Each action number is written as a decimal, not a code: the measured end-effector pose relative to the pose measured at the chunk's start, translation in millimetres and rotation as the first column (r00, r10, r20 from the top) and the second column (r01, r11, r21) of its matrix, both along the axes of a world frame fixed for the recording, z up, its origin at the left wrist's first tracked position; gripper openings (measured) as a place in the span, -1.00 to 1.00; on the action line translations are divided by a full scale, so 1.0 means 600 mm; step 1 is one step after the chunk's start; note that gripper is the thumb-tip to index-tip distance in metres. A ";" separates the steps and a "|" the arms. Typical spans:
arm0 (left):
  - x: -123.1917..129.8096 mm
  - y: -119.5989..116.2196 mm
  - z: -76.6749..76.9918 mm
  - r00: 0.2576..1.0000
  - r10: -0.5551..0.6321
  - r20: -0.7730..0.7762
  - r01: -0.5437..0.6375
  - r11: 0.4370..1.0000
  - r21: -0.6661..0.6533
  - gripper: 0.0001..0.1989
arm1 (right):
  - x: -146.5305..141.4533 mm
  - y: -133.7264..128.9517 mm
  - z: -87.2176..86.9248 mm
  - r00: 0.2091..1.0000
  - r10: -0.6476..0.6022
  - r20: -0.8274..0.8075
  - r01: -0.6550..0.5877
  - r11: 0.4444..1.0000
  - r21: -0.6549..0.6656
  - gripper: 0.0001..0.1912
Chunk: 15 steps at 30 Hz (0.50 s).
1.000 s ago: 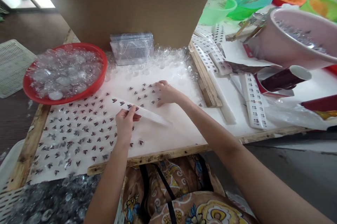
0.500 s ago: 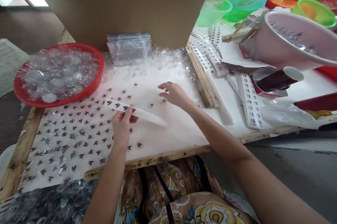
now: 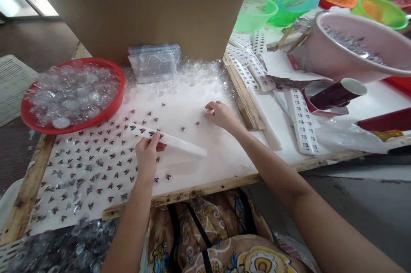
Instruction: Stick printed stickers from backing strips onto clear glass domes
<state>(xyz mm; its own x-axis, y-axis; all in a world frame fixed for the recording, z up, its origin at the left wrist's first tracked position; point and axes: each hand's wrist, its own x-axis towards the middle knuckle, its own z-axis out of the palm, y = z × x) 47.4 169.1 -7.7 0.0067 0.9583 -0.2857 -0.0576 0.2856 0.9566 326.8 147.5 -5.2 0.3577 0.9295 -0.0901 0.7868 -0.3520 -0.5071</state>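
Observation:
My left hand (image 3: 150,149) pinches a white sticker strip (image 3: 180,143), whose left end bears a few dark printed motifs. The strip slants down to the right above the white work surface (image 3: 199,174). To the right, my right hand (image 3: 220,114) hovers over or rests on the surface, fingers pointing left and slightly curled; whether anything small is between them is hard to see. Clear round pieces with dark motifs (image 3: 111,156) lie in rows at the left, and a few more sit near the middle. Plain clear pieces (image 3: 202,69) are gathered at the back.
A red basin (image 3: 120,93) of clear pieces stands at the left, before a cardboard panel (image 3: 154,7). Wooden strips (image 3: 245,106) border the right side. Beyond are sticker sheets (image 3: 302,123), a dark mug (image 3: 337,93) and a pink tub (image 3: 346,59).
My right hand has moved a little to the right, away from the strip. My left hand still holds the strip in nearly the same place. The view has shifted slightly.

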 end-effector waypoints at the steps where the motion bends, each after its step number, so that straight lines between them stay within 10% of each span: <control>1: 0.000 0.000 0.000 1.000 0.001 0.002 -0.001 1.000 -0.002 -0.68 | 0.008 -0.005 0.003 0.999 -0.018 0.040 0.018 1.000 0.009 -0.72; 15: 0.005 0.001 -0.002 0.999 -0.032 0.000 0.032 0.999 0.002 -0.69 | 0.026 -0.071 -0.017 0.988 -0.014 0.157 0.013 1.000 0.005 -0.70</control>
